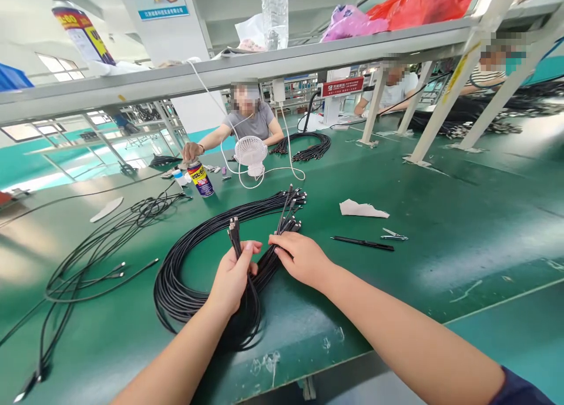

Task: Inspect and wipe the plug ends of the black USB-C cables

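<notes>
A thick loop of black cables (176,261) lies on the green table in front of me. My left hand (233,274) is closed around a few cables, whose connector ends (234,227) point upward above the thumb. Just to its right, my right hand (304,258) pinches a cable close to the loop's end, with the fingers partly hiding it. Several metal-tipped connectors (293,224) stick out beyond that hand. More cable ends from the loop's far side (299,198) rest behind them.
Loose cables (88,258) sprawl at the left. To the right lie a black pen (362,243), small snips (394,235) and a white paper scrap (363,209). A small white fan (251,153) stands opposite; a co-worker's hand (192,152) is on a spray can (201,179). A shelf (308,55) crosses overhead.
</notes>
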### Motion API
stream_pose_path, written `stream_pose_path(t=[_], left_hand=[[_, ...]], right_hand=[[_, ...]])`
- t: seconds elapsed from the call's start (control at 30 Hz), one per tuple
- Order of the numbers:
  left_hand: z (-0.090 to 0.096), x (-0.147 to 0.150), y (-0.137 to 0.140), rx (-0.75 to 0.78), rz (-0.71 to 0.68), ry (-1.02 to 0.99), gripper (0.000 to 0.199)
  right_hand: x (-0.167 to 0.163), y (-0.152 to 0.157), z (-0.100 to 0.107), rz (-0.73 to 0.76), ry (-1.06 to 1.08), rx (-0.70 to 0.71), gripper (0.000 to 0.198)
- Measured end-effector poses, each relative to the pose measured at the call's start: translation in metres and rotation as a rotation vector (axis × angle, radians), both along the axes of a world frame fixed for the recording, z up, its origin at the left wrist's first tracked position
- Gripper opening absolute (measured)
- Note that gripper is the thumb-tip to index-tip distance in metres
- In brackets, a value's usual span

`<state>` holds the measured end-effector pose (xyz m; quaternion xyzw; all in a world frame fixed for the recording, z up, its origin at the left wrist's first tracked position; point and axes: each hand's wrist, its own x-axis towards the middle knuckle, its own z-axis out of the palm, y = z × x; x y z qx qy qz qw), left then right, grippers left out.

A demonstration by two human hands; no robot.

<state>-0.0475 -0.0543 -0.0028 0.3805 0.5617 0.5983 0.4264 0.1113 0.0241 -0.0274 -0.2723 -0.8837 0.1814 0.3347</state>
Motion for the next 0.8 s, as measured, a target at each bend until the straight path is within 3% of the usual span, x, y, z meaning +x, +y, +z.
stream_pose_path(t=[0.1,0.2,0.33,0.5,0.67,0.8], left_hand=[[0.0,-0.002,0.0,0.029,0.003,0.095,0.035],[0.002,-0.002,-0.001,0.007,-0.091,0.136,0.038],[0.0,-0.001,-0.001,-0.068,-0.245,0.126,0.039],[-0.002,-0.001,-0.002,-0.088,-0.297,0.112,0.039],[-0.002,0.002,-0.001,-0.098,-0.28,0.093,0.038],[-0.002,0.005,-0.001,-0.1,-0.257,0.094,0.038]], right_hand=[[0.0,-0.001,-0.002,0.017,0.042,0.029,0.033],[0.0,-0.002,-0.003,0.042,0.072,0.028,0.039],[0.0,-0.005,-0.005,0.068,0.114,-0.02,0.04],[0.001,-0.004,-0.002,0.125,0.159,-0.103,0.04],[0.001,-0.007,0.0,0.139,0.249,-0.241,0.035],[-0.001,-0.012,0.0,0.157,0.428,-0.492,0.037]])
